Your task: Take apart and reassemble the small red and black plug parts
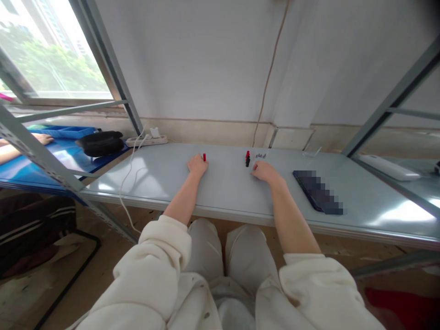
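Both forearms extend from cream sleeves onto the pale grey metal counter (220, 192), and both rest on it. The left hand (197, 165) lies knuckles-up with its fingers curled together; a small red cylindrical piece (204, 157) stands at its fingertips, at about one o'clock from the knuckles. Whether the fingers actually pinch it or merely touch it cannot be told at this size. The right hand (264, 171) lies flat-to-curled, fingers drawn loosely together, holding nothing visible; its fingertips sit just beside a small red-and-black piece (247, 158) at about ten o'clock from the hand. A cluster of tiny grey metal parts (260, 156) lies just beyond, at twelve o'clock from the right hand, judged to be laid within easy reach of both hands. A dark flat rectangular device (318, 191), its face obscured, lies at three o'clock from the right hand, well apart from the small parts. A white power strip (147, 140) sits at the counter's far left edge, its white cable (128, 176) trailing over the near edge. On the adjoining blue surface (20, 172) at nine o'clock, another person's hand (43, 138) rests beside a black pouch (101, 143).
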The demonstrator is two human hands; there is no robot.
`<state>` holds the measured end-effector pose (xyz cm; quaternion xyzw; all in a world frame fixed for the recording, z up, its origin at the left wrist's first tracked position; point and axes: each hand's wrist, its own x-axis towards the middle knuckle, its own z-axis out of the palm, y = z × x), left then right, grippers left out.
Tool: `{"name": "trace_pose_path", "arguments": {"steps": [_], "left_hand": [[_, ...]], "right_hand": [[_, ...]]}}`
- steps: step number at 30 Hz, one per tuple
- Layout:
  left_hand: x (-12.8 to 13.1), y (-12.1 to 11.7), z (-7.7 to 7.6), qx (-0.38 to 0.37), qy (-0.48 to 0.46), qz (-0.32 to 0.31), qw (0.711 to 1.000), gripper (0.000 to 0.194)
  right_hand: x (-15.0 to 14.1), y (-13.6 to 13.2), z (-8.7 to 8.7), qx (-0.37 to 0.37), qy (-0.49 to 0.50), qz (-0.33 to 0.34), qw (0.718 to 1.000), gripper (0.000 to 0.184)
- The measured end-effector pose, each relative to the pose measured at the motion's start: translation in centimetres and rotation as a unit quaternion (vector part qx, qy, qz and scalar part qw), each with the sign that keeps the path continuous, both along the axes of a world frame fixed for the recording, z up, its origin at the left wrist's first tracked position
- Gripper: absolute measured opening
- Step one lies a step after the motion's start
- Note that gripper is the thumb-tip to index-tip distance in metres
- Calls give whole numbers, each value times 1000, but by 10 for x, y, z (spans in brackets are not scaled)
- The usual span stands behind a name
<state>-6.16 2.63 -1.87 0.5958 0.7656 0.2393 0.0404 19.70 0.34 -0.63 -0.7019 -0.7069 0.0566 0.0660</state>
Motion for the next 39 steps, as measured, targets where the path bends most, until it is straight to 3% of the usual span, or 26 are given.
{"name": "trace_pose_path", "arguments": {"steps": [7,13,16,19,23,25,32,39], "left_hand": [[9,-18,10,109,-20,29,993,69],[16,-32,24,165,-10,16,986,74],[25,-39,29,239,4,-39,970,68],[39,-45,32,278,29,-151,948,51],[58,-47,34,246,69,-327,910,33],[66,-45,34,227,69,-362,901,32],[100,-33,24,191,7,-311,931,40],[116,-35,-2,157,82,-334,926,53]], "right_hand": [[1,3,-2,-2,3,6,1000,27],[-1,1,-1,-4,5,3,1000,26],[0,0,1,-9,3,6,1000,27],[2,0,4,-20,-4,12,1000,29],[6,2,9,-65,-19,12,998,34],[8,3,10,-79,-24,11,997,35],[18,3,5,-33,-34,8,999,28],[24,-1,-2,2,-2,19,1000,25]]}}
